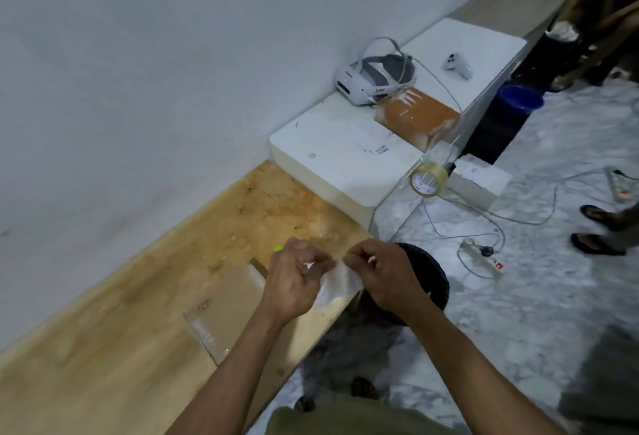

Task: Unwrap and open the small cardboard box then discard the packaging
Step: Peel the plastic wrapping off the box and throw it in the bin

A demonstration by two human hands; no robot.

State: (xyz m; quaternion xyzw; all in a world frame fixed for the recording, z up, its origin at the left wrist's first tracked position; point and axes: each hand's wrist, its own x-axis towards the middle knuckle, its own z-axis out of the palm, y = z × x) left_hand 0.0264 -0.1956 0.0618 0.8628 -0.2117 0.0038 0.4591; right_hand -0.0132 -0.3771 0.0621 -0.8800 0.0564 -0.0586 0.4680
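White wall on the left, long pale wooden counter (pixel 114 338) running along it, marbled grey floor on the right. On the counter near me lies the flat brown cardboard box (pixel 224 303) with clear tape along its edges, just left of my wrists. Round black bin (pixel 430 279) stands on the floor at the counter's right edge, under my right hand (pixel 387 274). Both my left hand (pixel 294 279) and right hand are pinched closed on a crumpled wad of clear plastic wrap (pixel 337 284). I'd ball it tight, shift right over the bin, then let go.
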